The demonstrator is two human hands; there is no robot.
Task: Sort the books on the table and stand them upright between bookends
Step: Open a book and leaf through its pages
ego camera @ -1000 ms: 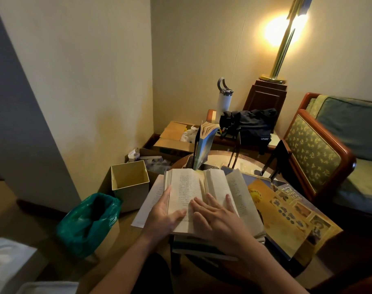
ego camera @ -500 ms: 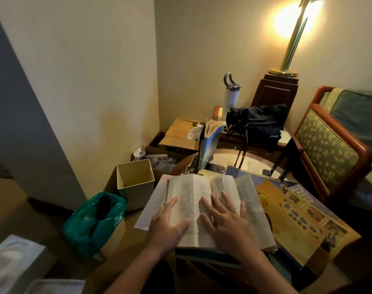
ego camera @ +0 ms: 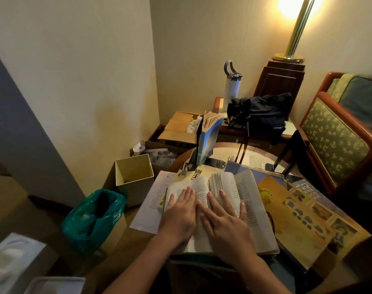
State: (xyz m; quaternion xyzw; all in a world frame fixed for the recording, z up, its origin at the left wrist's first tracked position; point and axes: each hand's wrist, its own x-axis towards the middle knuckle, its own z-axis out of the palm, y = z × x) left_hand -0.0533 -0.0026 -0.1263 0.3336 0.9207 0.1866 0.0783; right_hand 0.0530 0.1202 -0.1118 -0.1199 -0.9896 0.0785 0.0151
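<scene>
At the far left a green bin bag [ego camera: 92, 217] and an open cream box [ego camera: 134, 172] sit on the floor beside the table [ego camera: 255, 150], probably kept within reach for discards. A loose printed sheet [ego camera: 149, 206] juts over the table's near-left edge, half under the open book [ego camera: 242, 198]. The left hand [ego camera: 179, 217] lies flat on that book's left page. Just beside it, the right hand [ego camera: 227, 225] lies flat with spread fingers across the gutter and right page. Neither hand grips; both seem to press the pages down so the thick block of leaves cannot spring up. Behind them a blue book [ego camera: 208, 143] already stands on end, its pages fanning at the top. To the right, large yellow picture books [ego camera: 297, 221] lie flat and overlapping, unsorted. A black bookend [ego camera: 295, 145] stands at the table's far right, well apart from the blue book, leaving room for more volumes.
</scene>
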